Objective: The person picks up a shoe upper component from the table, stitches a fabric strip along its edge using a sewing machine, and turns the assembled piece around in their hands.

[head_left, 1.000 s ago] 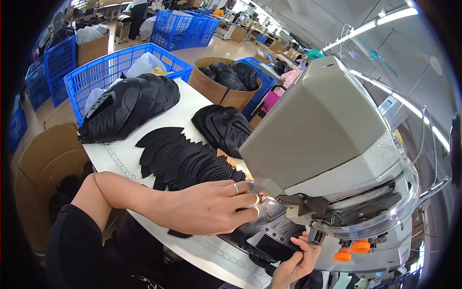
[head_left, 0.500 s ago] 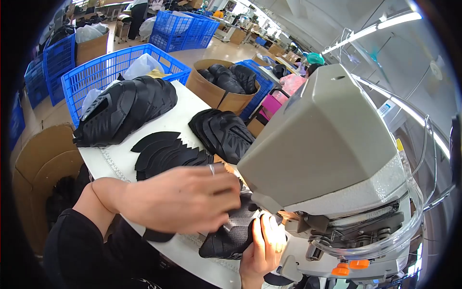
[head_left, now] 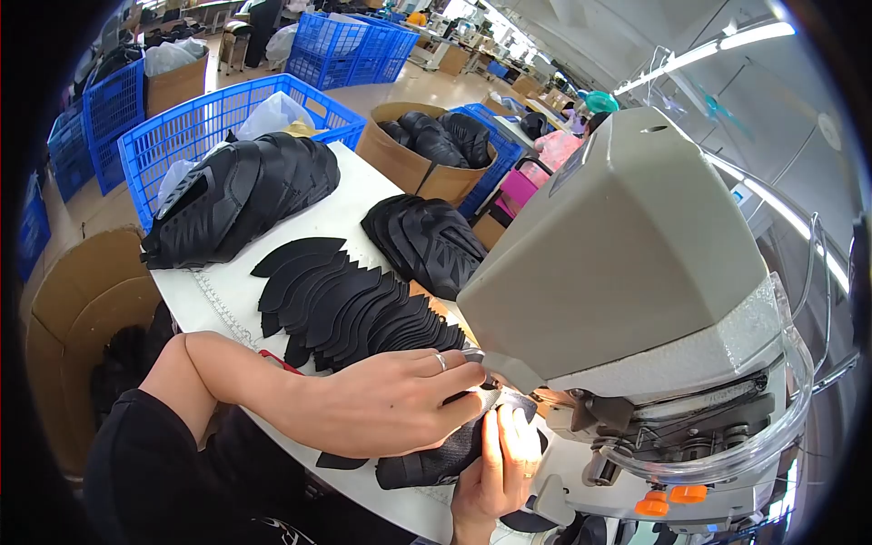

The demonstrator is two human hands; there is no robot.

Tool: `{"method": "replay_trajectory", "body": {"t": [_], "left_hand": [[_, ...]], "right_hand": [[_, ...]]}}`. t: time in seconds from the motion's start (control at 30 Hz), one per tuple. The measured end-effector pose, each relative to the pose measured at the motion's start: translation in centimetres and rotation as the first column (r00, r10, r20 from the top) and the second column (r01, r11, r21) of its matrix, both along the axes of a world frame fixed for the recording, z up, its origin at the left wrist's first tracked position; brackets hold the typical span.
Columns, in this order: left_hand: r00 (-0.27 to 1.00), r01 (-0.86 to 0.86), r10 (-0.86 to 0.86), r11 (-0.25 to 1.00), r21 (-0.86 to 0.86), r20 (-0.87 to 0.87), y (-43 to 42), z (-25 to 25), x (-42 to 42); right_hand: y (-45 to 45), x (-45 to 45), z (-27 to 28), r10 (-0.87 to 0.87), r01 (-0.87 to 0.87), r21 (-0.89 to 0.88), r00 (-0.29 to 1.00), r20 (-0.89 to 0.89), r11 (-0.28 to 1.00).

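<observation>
Dark mesh shoe upper (head_left: 431, 463) sits on the white table (head_left: 313, 220) under both hands, its far end right at the sewing machine's (head_left: 618, 254) underside. Right hand (head_left: 498, 463) has fingers together, closed over the upper's edge; left hand (head_left: 391, 404) is curled, index and thumb side nearly together by the machine head, but fingertips are partly hidden, so can't tell if they grip anything. Fanned black curved pieces (head_left: 354, 309) lie just beyond the left hand.
</observation>
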State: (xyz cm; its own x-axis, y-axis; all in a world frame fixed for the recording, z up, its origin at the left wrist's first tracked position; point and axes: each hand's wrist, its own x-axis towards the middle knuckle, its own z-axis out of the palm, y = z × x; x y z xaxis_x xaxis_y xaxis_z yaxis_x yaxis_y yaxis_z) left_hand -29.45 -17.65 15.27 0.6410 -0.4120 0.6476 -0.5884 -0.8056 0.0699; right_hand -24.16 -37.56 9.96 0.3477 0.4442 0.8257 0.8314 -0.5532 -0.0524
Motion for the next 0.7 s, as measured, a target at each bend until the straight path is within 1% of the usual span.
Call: {"method": "replay_trajectory", "body": {"t": [0.07,0.3,0.5,0.7], "left_hand": [[1.0,0.004,-0.004,1.0,-0.007,0.006,-0.02,-0.2,0.19],[0.999,0.008,-0.007,1.0,-0.015,0.046,-0.21,-0.45,0.36],[0.998,0.03,-0.035,0.997,-0.077,-0.06,-0.02,0.12,0.19],[0.996,0.015,-0.022,0.997,-0.08,-0.09,0.01,-0.07,0.29]], "right_hand": [[0.23,0.23,-0.4,-0.007,0.006,0.022,0.999,0.036,1.0],[0.42,0.36,-0.57,0.002,-0.003,0.049,0.999,0.038,0.999],[0.46,0.63,0.07,0.016,-0.017,0.027,0.999,0.033,1.0],[0.42,0.76,0.02,0.007,-0.008,0.025,0.999,0.035,1.0]]}}
